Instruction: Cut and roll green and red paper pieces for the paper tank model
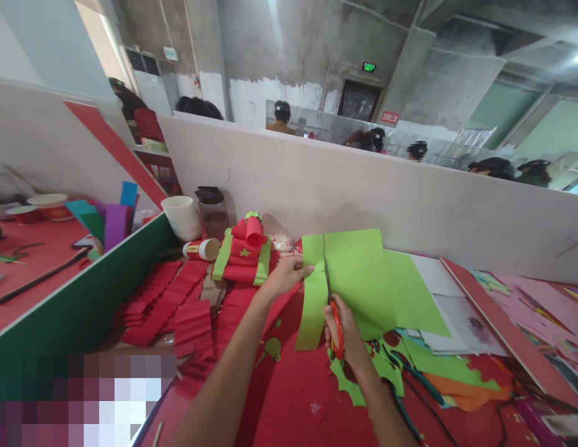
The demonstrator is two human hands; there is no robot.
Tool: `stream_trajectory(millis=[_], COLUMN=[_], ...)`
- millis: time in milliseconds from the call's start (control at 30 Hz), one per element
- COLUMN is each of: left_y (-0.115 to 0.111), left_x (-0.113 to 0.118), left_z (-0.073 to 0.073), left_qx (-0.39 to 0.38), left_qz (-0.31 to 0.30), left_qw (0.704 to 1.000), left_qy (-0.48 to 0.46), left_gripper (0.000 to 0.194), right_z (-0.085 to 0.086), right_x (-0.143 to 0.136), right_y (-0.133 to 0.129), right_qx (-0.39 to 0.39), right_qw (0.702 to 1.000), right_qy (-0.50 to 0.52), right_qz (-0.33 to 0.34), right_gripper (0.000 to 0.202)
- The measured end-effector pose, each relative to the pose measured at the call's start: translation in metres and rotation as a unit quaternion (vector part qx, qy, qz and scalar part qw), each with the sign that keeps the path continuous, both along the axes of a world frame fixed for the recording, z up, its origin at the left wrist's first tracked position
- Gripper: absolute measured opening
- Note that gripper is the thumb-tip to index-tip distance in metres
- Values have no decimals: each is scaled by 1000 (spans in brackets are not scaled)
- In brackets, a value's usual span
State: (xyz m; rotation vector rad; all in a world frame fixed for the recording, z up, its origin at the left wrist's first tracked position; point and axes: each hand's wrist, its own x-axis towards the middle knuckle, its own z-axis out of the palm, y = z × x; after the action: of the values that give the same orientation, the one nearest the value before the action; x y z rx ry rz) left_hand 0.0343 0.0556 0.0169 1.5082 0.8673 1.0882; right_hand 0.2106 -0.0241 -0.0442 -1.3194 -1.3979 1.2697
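Bare forearms [233, 360], hands [287, 277] gripping green paper [356, 267] and orange-handled scissors [338, 332], lit EXIT sign [369, 66]

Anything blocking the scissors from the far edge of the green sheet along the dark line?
Nothing visible. Ahead of the scissors in the right hand, the dark line runs uncovered to the far edge of the green sheet. The left hand holds the sheet close by, left of the line.
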Motion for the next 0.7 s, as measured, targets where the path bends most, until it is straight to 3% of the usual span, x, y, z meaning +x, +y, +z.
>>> stream_trajectory(millis=[233, 700], left_y=[-3, -4], left_x=[1, 3], left_z=[5, 9], left_qx=[-6, 4], left_qz=[9, -15], left_qw=[1000, 998], left_qy=[7, 54], left_gripper=[40, 46], right_z=[5, -6], right_x=[-4, 7], right_y=[-1, 1], right_qx=[-1, 17], right_qw=[1000, 999], right_qy=[-7, -26], right_qz=[-14, -16], right_gripper=[67, 68])
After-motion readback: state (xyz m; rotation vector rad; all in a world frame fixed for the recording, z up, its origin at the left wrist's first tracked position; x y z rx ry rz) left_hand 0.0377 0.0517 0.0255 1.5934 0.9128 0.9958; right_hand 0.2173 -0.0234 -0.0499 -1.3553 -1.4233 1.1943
